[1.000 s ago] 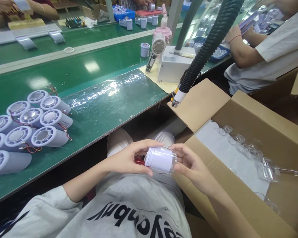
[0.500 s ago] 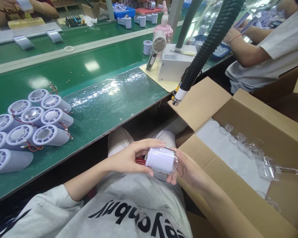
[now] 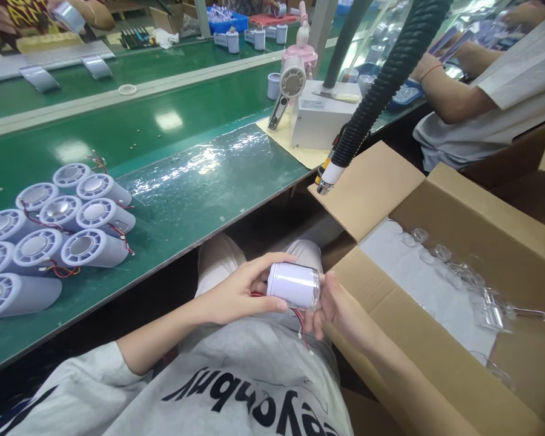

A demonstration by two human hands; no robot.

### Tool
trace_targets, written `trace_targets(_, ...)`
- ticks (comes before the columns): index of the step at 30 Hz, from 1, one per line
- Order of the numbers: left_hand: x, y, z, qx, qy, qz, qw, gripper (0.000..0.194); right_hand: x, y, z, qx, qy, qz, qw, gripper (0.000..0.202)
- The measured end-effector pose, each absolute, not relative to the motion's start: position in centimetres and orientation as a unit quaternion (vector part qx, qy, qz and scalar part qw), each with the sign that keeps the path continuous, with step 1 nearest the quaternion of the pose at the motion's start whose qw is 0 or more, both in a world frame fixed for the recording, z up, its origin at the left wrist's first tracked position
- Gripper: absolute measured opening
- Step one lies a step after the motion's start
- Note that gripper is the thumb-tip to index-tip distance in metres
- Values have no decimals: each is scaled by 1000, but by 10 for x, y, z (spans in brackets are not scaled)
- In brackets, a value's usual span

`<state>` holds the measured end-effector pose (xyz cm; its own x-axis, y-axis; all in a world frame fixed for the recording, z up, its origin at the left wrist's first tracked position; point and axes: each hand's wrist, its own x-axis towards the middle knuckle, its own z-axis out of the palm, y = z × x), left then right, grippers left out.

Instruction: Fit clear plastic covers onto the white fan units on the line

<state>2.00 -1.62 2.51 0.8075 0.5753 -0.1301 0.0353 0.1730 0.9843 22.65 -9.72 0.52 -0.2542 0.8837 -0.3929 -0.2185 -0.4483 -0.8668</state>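
Observation:
My left hand point(image 3: 243, 290) is wrapped round the white cylindrical housing point(image 3: 290, 284), which lies on its side above my lap. A clear plastic cover point(image 3: 317, 290) encloses most of the housing, its closed end facing right. At that end is my right hand point(image 3: 340, 306), with its thumb side against the cover and its other fingers curled below. Thin red wires point(image 3: 302, 324) hang down from beneath the housing. On the bench at left, several similar white cylinders point(image 3: 95, 247) lie grouped, with small wires coming out of them.
An open cardboard box point(image 3: 367, 297) at right holds clear plastic parts point(image 3: 490, 309). Above its flap hangs a black ribbed hose point(image 3: 367, 115). A white machine point(image 3: 322, 121) and a handheld fan point(image 3: 293, 79) stand on the green bench point(image 3: 200, 181). Co-workers sit across and at right.
The housing sits deeper in the clear cover. My right hand has shifted slightly, its fingers lower and looser at the cover's end. Red wires now hang below the housing.

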Motion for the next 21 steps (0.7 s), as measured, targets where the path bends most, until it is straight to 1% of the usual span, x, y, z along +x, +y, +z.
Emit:
trace_targets(2,20,-17,27,595,257,187,738,58,231,-100,6,-486,-499,562,446,60)
trace_targets(3,20,-18,27,585,258,184,746,58,233,-100,7,-478,-577,482,454,59)
trace_targets(5,20,-18,26,567,254,170,764,57,238,-101,8,-441,-703,356,429,58)
trace_targets(6,20,-17,26,564,251,164,770,57,240,-101,8,-428,-737,323,411,55)
trace_targets(7,20,-17,25,567,248,158,770,58,241,-101,9,-425,-747,316,401,52)
trace_targets(9,20,-15,25,591,239,158,754,64,241,-101,9,-441,-702,380,410,50)
trace_targets(11,19,-13,24,611,228,162,741,73,239,-102,10,-453,-600,496,435,51)
trace_targets(13,18,-12,23,604,216,155,752,76,236,-103,12,-448,-507,586,447,45)
trace_targets(16,16,-12,18,564,205,135,788,76,235,-103,15,-451,-461,614,455,41)
trace_targets(21,19,-15,3,552,207,113,800,84,234,-102,15,-456,-445,632,441,42)
